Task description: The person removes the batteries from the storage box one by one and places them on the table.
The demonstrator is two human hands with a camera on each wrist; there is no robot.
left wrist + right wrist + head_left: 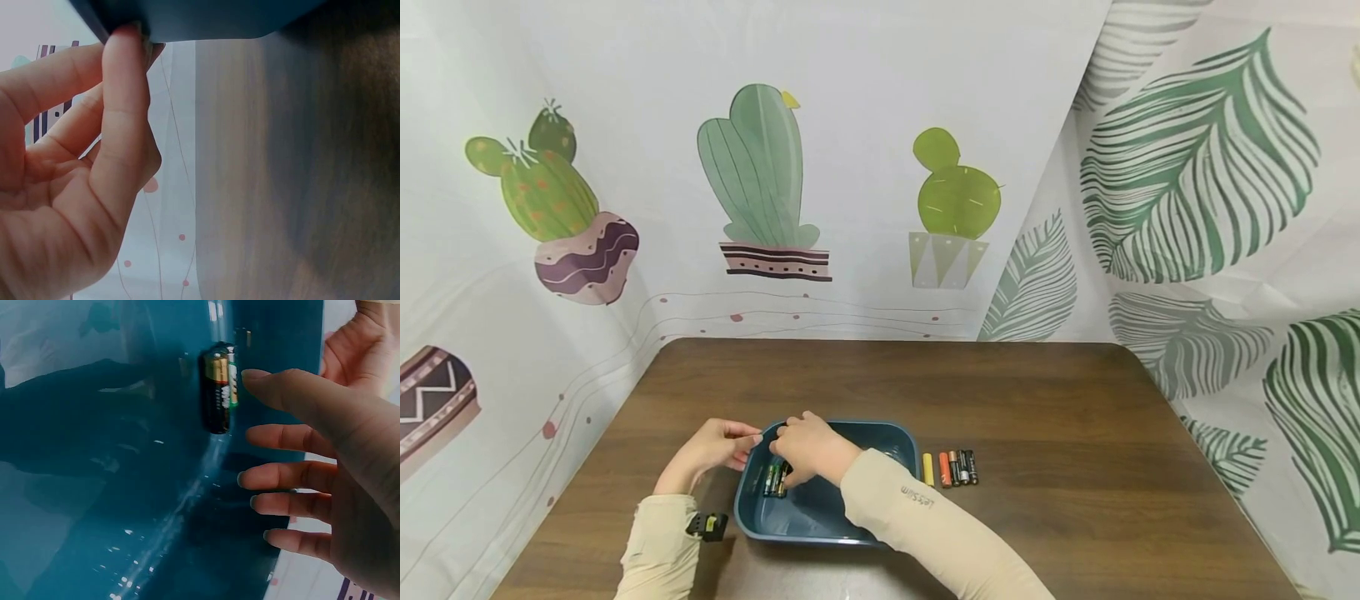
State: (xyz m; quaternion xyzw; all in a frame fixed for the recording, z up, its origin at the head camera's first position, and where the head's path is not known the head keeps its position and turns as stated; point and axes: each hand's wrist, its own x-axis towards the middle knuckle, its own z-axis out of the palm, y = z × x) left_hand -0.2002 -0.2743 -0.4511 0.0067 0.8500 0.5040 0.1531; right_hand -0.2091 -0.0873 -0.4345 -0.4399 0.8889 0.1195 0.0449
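Observation:
A dark blue plastic basin [820,540] stands on the table. My left hand [718,447] pinches its left rim between thumb and fingertips; in the left wrist view that hand [94,144] meets the basin's edge [206,22]. Over the left part of the basin reaches my right hand [811,450], hiding some of the inside. The right wrist view shows this hand [331,456] with fingers spread and nothing held, its thumb near the batteries. Those batteries, a black and gold battery [217,400] and a green one [234,381], lie together against the basin's left side.
Right of the basin, a yellow battery [928,469], an orange-red battery [944,469] and several dark batteries [964,467] lie in a row on the brown wooden table [1075,500]. Behind the table hangs a white cloth [865,167] printed with cacti and leaves.

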